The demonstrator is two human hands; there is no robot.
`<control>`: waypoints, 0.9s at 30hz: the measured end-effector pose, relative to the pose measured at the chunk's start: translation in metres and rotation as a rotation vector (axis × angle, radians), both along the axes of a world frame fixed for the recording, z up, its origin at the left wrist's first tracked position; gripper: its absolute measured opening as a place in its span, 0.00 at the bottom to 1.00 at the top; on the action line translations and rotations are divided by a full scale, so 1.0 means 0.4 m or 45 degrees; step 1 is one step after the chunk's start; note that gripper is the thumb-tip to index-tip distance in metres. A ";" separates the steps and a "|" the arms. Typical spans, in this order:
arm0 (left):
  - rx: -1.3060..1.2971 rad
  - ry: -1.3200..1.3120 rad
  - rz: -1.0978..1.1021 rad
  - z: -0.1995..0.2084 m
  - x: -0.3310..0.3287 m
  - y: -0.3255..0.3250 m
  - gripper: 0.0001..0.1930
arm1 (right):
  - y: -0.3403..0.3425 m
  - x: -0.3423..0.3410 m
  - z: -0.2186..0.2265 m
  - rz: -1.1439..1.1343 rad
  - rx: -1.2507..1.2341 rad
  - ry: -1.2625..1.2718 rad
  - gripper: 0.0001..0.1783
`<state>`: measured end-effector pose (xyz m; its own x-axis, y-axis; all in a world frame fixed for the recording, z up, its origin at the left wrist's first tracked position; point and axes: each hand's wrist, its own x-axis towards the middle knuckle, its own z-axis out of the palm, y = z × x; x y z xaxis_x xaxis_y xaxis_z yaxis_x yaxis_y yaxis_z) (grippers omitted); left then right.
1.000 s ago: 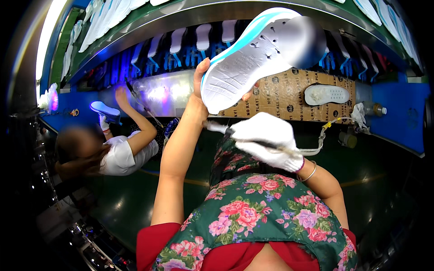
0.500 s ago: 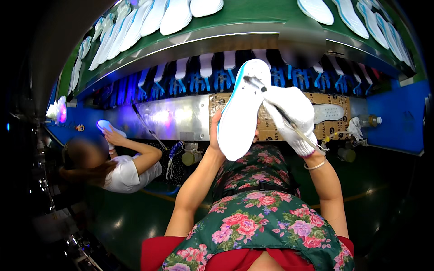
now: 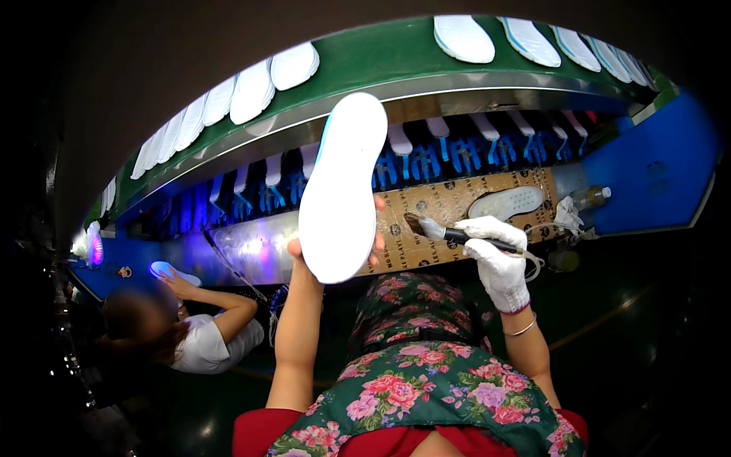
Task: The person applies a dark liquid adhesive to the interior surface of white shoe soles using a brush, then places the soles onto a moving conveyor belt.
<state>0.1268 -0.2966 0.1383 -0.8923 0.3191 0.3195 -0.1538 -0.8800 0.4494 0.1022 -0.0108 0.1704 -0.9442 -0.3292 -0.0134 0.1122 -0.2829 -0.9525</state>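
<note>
My bare left hand (image 3: 378,234) grips a white shoe sole (image 3: 343,190) with a light blue edge along its left side. The sole stands raised, its broad white face toward me, hiding the palm; only fingers and thumb show at its sides. To its right, my right hand (image 3: 499,266), in a white knitted glove, is closed around a brush (image 3: 449,234) with a black handle. A thin pale tube (image 3: 539,265) loops beside the glove. The brown bristle tip points left, apart from the sole, above a cardboard sheet (image 3: 411,255).
A greyish dotted sole (image 3: 506,202) lies on the cardboard. Right of it are a crumpled white cloth (image 3: 567,215) and a clear bottle (image 3: 590,198). White soles (image 3: 464,39) line the green belt (image 3: 365,65) beyond. At left, a co-worker (image 3: 209,335) holds another sole (image 3: 175,273).
The brush, earlier against the sole's upper part, has come away down to the right. The sole has moved left and stands more upright. My view has shifted to the right.
</note>
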 end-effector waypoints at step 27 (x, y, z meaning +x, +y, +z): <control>-1.470 -0.059 0.974 0.179 -0.318 -0.071 0.28 | -0.049 0.057 -0.243 -0.022 0.230 -0.279 0.09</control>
